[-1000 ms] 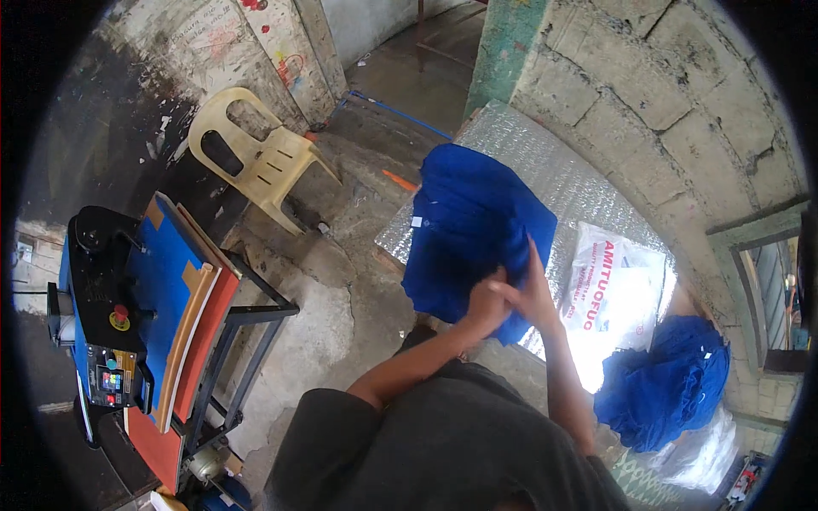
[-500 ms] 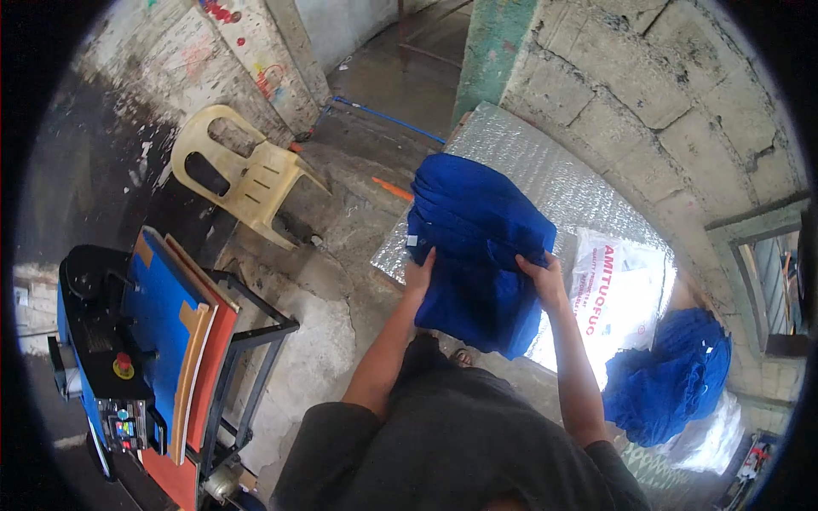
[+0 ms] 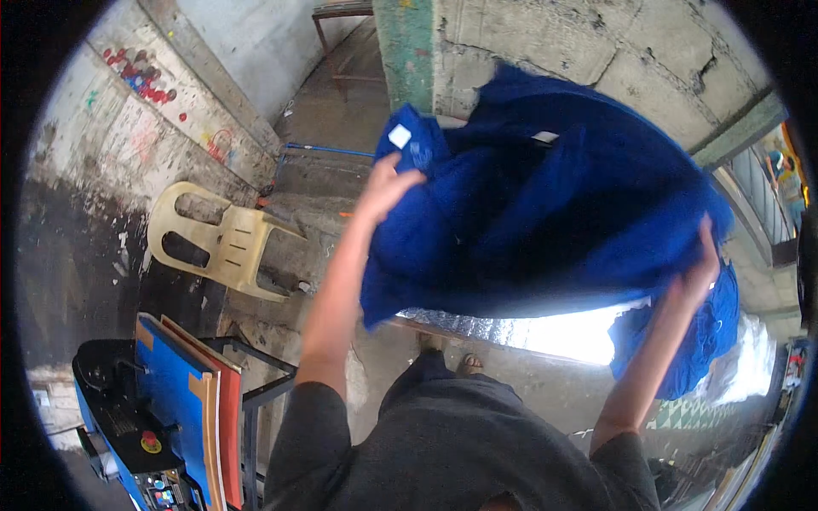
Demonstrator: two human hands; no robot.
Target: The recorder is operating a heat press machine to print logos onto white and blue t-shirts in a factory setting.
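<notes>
A dark blue garment (image 3: 554, 213), probably a shirt, is spread wide in the air between my two hands, smeared by motion. A white square tag shows at its upper left corner, and a second pale label near its top middle. My left hand (image 3: 390, 189) is closed on the left edge just below the square tag. At the right edge, my right hand (image 3: 699, 268) grips the cloth, its fingers partly hidden. Below the garment, the silvery foil-covered table (image 3: 520, 330) shows only along its near edge. Beside my right forearm lies a heap of blue cloth (image 3: 720, 315).
Clear plastic (image 3: 750, 362) lies beyond the heap at the right. A cream plastic chair (image 3: 230, 243) stands at the left. In front of it is a black-framed machine with a blue panel (image 3: 175, 400) and a red button (image 3: 151, 440). A block wall (image 3: 596, 43) rises behind the table.
The folded garment has been opened out and raised; my hands have moved far apart. It now covers most of the table and the white printed bag. My view has swung to the right.
</notes>
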